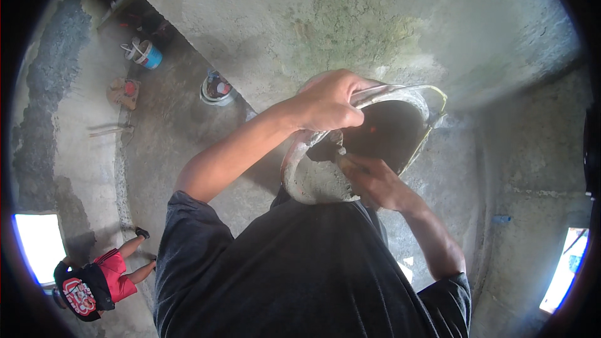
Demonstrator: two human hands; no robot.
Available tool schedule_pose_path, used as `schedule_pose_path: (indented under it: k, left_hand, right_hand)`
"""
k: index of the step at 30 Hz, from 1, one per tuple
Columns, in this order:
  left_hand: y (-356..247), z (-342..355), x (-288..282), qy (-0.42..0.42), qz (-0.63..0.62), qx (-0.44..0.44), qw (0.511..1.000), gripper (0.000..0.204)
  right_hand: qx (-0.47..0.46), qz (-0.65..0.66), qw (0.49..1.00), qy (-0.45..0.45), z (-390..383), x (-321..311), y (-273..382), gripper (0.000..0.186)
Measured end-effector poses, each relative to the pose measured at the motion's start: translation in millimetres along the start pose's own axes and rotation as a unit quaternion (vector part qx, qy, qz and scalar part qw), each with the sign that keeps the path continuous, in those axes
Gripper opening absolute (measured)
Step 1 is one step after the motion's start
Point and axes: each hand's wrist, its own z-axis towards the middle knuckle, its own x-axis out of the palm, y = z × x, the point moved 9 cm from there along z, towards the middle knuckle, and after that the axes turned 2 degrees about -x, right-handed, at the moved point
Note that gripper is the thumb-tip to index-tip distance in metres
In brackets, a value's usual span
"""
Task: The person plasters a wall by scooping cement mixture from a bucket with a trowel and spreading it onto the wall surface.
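Observation:
My left hand (328,100) is closed on the upper rim of a mortar-crusted bucket (416,103), held tilted against my body. A thin pale wire handle or cord loops out past the bucket's right side. My right hand (369,178) is inside the bucket's mouth, closed round what looks like the handle of a trowel (341,153), whose blade I cannot make out clearly. Grey wet mortar (319,178) coats the near inner side of the bucket, beside my right hand.
A rough plastered wall (350,19) rises ahead. On the concrete floor (175,119) at left stand a blue-and-white pail (147,56), another white bucket (216,94) with things inside and a torn sack (123,92). A person in red shorts (100,281) is at lower left. Bright openings flank me.

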Motion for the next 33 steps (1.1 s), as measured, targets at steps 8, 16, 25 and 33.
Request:
schedule_pose_path:
  k: [8, 16, 25, 33]
  left_hand:
    - [-26.0, -32.3, -43.1, -0.108, -0.082, -0.011, 0.991, 0.064]
    - [48.0, -64.8, -108.2, -0.339, -0.229, -0.003, 0.912, 0.041]
    - [67.5, -84.9, -131.4, -0.454, -0.222, -0.05, 0.862, 0.032]
    - [61.5, -88.7, -143.3, -0.461, -0.208, -0.078, 0.859, 0.062]
  right_hand:
    - [-0.056, 0.391, 0.919, -0.005, 14.8, 15.7, -17.7, 0.042]
    - [-0.108, 0.298, 0.942, -0.116, -32.2, -35.4, -2.9, 0.045]
    - [-0.202, -0.117, 0.888, -0.397, -82.9, -45.8, -41.6, 0.049]
    - [-0.233, -0.486, 0.721, -0.436, -67.1, -8.7, -48.9, 0.054]
